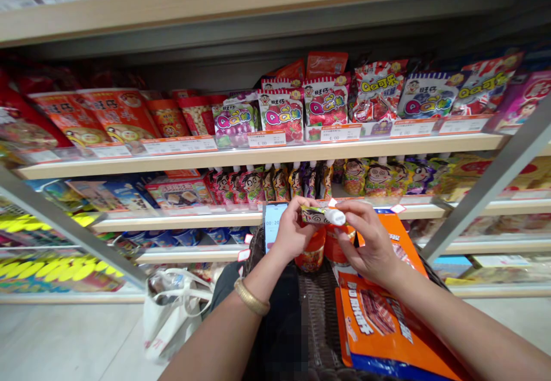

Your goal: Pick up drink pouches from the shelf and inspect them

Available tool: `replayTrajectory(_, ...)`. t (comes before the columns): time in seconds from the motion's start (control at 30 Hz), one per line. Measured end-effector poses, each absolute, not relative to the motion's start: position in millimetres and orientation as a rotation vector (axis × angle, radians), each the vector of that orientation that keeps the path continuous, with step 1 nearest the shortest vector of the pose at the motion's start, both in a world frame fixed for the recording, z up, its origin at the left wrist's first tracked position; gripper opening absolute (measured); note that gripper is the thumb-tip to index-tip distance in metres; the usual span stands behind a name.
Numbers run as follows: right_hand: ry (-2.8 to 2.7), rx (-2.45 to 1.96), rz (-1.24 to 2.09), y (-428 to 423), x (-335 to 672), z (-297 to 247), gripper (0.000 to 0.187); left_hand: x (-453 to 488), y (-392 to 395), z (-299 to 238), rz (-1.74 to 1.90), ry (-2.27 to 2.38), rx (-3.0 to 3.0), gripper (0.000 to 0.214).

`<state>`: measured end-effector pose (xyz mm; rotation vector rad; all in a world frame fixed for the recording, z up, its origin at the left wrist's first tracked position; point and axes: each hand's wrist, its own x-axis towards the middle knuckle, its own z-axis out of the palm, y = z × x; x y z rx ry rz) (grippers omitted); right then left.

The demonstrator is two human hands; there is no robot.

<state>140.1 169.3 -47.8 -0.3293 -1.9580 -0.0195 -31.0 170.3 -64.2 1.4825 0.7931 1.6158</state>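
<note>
My left hand (295, 229) is closed around a small cartoon-printed spout pouch (316, 215), which lies tilted with its white cap (336, 217) toward the right. At the cap end, the fingers of my right hand (368, 243) curl around the pouch, forefinger above and thumb below. Beneath my hands, two orange-red tubs (310, 255) stand in a dark woven basket (318, 318). Orange snack bags (379, 318) lie along the basket's right side, under my right forearm. A phone (273, 223) showing a timer is propped beside my left hand.
Ahead, a shelf row holds similar spout pouches (252, 186). The wooden shelf (267, 154) above carries gummy candy bags (282, 114) and orange bags (116, 114). A slanting metal post (486, 180) stands at right. A white tote bag (172, 312) rests on the floor at left.
</note>
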Motion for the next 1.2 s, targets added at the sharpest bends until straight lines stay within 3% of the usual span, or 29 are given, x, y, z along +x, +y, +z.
replayTrajectory(0.43, -1.929, -0.469, 0.052, 167.4, 138.7, -52.9, 0.07, -30.6, 169.5, -61.8, 1.607, 0.866, 1.451, 0.04)
replayTrajectory(0.63, -2.026, -0.642, 0.117, 176.6, 140.7, -52.5, 0.03, -29.2, 163.1, -55.8, 1.646, 0.925, 1.652, 0.029)
replayTrajectory(0.77, -1.985, -0.605, 0.06, 183.1, 145.6, -39.4, 0.027, -28.2, 160.1, -39.7, 1.594, 0.976, 1.978, 0.019)
replayTrajectory(0.97, -1.961, -0.736, -0.083, 202.1, 168.4, -2.5, 0.024, -24.4, 180.0, 2.1, 1.332, 1.104, 2.358, 0.035)
replayTrajectory(1.2, -1.971, -1.103, -0.163, 251.9, 204.2, -1.9, 0.022, 11.7, 226.0, 24.8, 0.874, 1.59, 2.478, 0.032)
